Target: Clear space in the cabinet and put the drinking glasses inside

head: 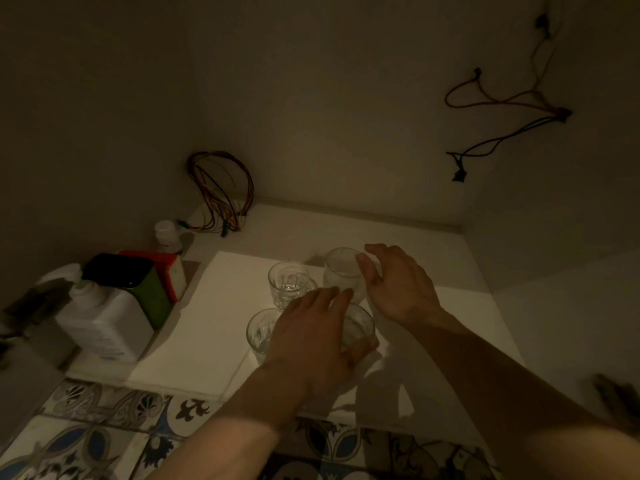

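Note:
Several clear drinking glasses stand upright on a white sheet [207, 306] on the floor of the dim cabinet. My left hand [311, 334] reaches in from below and wraps around the near right glass [360, 327], with a near left glass [259, 332] touching its left side. My right hand [398, 285] has its fingers spread around the far right glass [341, 271], thumb against the side; a firm grip is unclear. A far left glass [287, 282] stands free between them.
At the left wall stand a white jug [104, 320], a green carton with a black top [138, 282], a red and white carton [166, 268] and a small bottle [168, 235]. Loose wires [218, 192] hang in the back left corner. Patterned tiles [104, 427] lie in front.

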Demonstrator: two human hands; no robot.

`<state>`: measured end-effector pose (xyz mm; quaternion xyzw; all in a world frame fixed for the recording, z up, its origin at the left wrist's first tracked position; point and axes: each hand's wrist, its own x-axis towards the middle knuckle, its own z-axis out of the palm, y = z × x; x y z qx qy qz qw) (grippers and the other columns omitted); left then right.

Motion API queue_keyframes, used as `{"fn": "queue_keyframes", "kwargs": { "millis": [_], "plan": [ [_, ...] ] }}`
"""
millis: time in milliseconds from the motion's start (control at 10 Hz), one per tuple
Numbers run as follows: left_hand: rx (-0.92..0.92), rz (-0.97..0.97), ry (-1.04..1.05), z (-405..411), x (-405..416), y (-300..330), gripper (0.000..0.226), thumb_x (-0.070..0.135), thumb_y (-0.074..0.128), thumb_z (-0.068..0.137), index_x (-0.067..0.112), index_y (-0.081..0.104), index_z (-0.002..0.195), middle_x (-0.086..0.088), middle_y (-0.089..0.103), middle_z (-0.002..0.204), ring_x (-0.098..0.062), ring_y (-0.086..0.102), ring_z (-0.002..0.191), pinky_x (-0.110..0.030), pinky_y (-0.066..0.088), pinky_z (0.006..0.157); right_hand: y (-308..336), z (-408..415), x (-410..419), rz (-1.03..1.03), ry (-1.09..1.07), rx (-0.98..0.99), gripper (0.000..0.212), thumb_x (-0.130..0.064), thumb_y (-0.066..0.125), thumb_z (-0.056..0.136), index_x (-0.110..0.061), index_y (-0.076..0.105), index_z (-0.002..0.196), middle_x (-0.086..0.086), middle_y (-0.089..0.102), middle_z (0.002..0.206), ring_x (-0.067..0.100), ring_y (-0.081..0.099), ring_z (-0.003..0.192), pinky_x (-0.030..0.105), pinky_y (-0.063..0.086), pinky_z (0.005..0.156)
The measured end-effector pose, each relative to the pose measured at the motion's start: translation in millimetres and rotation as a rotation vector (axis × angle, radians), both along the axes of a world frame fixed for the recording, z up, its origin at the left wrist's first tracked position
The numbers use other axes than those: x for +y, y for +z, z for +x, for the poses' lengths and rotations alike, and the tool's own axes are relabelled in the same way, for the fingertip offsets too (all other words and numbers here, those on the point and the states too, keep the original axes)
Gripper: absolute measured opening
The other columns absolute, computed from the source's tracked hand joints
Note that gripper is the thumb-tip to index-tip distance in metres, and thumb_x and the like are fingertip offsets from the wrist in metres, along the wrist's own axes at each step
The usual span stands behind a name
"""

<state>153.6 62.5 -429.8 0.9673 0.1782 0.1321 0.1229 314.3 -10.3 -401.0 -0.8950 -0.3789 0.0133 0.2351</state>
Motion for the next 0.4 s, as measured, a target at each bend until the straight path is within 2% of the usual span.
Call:
{"fn": "queue_keyframes", "kwargs": {
  "millis": [100, 200, 400],
  "plan": [
    [0.050, 0.014, 0.019, -7.2, 0.5, 12.5, 0.080, 0.076, 0.024, 0.089, 0.029, 0.021, 0.154, 0.001, 0.020, 0.162, -0.019, 0.011, 0.149, -0.040, 0.005, 0.120, 7.5, -8.2, -11.2, -0.087, -0.033, -0.015, 0.055, -0.056, 0.030, 0.103, -0.024, 0.047, 0.145, 0.010, 0.054, 0.139, 0.030, 0.055, 0.124, 0.042, 0.046, 0.097],
    [0.117, -0.009, 0.027, -14.1, -1.2, 28.3, 0.080, 0.076, 0.020, 0.089, 0.031, 0.017, 0.155, 0.000, 0.013, 0.164, -0.019, 0.002, 0.150, -0.041, -0.002, 0.121, 17.5, -18.3, -19.9, -0.178, -0.026, -0.010, 0.057, -0.058, 0.026, 0.102, -0.025, 0.047, 0.144, 0.011, 0.052, 0.138, 0.032, 0.054, 0.123, 0.044, 0.047, 0.097],
    [0.251, -0.019, 0.036, -20.0, 0.6, 59.1, 0.079, 0.072, 0.023, 0.092, 0.028, 0.012, 0.157, 0.000, 0.009, 0.165, -0.021, 0.003, 0.150, -0.043, 0.003, 0.121, 44.1, -34.9, -34.0, -0.235, -0.019, 0.024, 0.058, -0.060, 0.024, 0.101, -0.030, 0.039, 0.149, 0.005, 0.046, 0.146, 0.029, 0.045, 0.132, 0.044, 0.042, 0.104]
  ]
}}
